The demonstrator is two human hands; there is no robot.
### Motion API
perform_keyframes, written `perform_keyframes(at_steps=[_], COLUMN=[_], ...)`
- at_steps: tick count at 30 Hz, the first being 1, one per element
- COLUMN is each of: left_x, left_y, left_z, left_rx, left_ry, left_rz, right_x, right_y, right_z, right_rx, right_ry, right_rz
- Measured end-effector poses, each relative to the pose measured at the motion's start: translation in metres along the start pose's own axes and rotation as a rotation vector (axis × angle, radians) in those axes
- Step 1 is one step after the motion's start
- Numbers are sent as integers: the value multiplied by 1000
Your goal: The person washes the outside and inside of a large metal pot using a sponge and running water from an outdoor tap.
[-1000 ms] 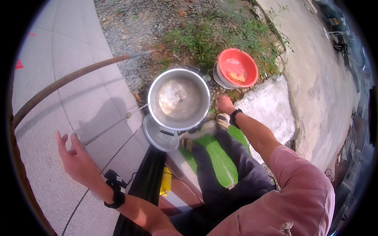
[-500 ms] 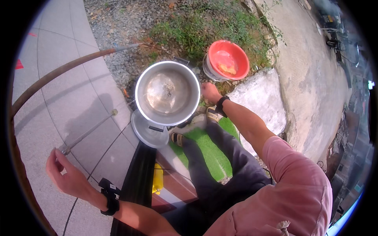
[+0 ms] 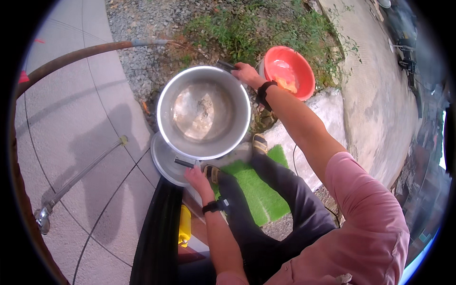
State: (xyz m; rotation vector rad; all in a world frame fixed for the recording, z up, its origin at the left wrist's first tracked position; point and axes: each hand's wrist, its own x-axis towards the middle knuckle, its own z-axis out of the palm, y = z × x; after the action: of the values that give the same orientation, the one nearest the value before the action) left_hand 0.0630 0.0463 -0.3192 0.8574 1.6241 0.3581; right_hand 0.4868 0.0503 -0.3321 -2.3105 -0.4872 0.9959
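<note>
I'm watching the head feed. The big metal pot [image 3: 241, 114] is standing upright between the paving [image 3: 102, 156] and the right hand, open at the top; what it's resting on is hidden. Its floor is showing pale and brownish patches with glare, so I'm not able to tell water from residue.

Hands: my right hand [image 3: 248, 74] is touching the near end of the dark far handle [image 3: 226, 63], fingers looking curled. My left hand [image 3: 196, 179] is meeting the right end of the near handle [image 3: 184, 163]. I can't tell whether either one is fully closed; the grip undersides aren't showing.

Progress: the lid-like grey disc [image 3: 163, 164] is lying off the pot opening, partly hidden below the near-left rim. Both handles are being reached, one hand each, so I'm calling positioning done. A confirmed two-handed hold is what I'm not seeing yet. The pot isn't showing any obvious tilt. How much is remaining past that, I'm not able to judge from this view.

Nearby: the tap [image 3: 43, 221] is sitting at far left, its thin pale tube [image 3: 90, 166] ending well apart from the pot, no stream showing. The red basin [image 3: 300, 76] is sitting just beyond the right wrist, with something orange-yellow [image 3: 288, 84] in it.
</note>
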Motion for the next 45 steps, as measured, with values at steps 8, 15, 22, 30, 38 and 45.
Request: perform_keyframes(at_steps=[8,15,22,30,38,45], left_x=[28,-35,-8,-82,-60,-120], left_y=[20,96,137,159,277,248], left_z=[-32,-67,6,12,51,77], left_rx=[48,101,82,29,299,328], left_ry=[8,9,-48,-153,-187,-291], left_rz=[-32,118,142,251,339,198], right_x=[-53,-172,-181,-233,-224,-279], right_y=[-1,-45,-94,-31,-97,-43], right_z=[-16,-97,-170,-213,-278,-294], right_rx=[-104,-76,-53,108,240,234], right_ry=[-94,-73,179,239,311,492], right_rz=[-32,-123,-116,-176,-175,-241])
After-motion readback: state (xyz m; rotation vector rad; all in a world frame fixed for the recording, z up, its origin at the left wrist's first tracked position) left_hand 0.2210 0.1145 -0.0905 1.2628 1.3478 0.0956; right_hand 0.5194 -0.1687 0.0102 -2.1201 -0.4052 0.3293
